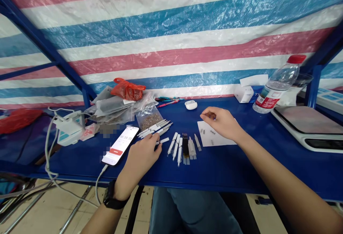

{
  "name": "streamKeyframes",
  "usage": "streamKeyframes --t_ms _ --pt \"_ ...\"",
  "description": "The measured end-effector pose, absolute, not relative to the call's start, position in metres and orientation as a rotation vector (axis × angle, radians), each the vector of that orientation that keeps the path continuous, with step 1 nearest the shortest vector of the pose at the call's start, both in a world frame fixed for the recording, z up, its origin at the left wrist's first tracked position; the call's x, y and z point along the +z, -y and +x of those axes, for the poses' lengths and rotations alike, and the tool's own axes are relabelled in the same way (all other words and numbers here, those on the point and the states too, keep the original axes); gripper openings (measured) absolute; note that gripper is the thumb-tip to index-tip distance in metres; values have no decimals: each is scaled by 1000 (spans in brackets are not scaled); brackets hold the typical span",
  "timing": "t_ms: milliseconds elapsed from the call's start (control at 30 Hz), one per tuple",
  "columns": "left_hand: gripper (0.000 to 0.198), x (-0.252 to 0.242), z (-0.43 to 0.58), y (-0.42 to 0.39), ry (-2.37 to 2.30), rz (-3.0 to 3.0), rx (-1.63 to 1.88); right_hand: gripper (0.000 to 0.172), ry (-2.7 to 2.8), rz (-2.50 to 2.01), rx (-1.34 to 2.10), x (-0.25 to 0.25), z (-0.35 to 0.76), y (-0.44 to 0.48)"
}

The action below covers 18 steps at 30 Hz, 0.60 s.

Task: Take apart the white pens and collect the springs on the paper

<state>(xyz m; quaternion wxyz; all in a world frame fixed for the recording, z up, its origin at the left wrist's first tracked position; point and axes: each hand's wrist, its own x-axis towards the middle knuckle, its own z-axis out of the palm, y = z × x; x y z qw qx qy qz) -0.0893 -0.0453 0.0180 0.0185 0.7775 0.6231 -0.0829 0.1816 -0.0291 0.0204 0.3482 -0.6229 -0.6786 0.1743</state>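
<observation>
My left hand [143, 152], with a black watch at the wrist, is closed around a white pen barrel [164, 140] whose end sticks out past the fingers. Beyond it lies a bunch of white pens [154, 129]. My right hand [222, 122] hovers over a white sheet of paper [222, 141], fingers curled together; whatever they may pinch is too small to make out. Small springs [212, 132] lie on that paper. Between the hands are rows of pen parts: white barrels [176, 146], dark-tipped refills [185, 150] and grey-white tip sections [192, 149].
A phone [121, 145] showing a timer lies left of my left hand. Behind are bags [115, 107], a red plastic bag [128, 89] and a white earbud case [190, 105]. At right stand a bottle [278, 83], a tissue box [248, 93] and a scale [308, 123].
</observation>
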Motion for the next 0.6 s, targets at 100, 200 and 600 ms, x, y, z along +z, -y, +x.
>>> streamKeyframes --t_ms 100,200,600 --pt "19 14 -87 41 -1955 2394 -226 19 1780 -1619 441 19 182 28" --pt "21 12 -79 37 -1919 2363 -153 20 1796 -1594 425 18 183 27" --pt "22 21 -88 26 -2151 2239 -69 17 1787 -1587 395 16 184 26"
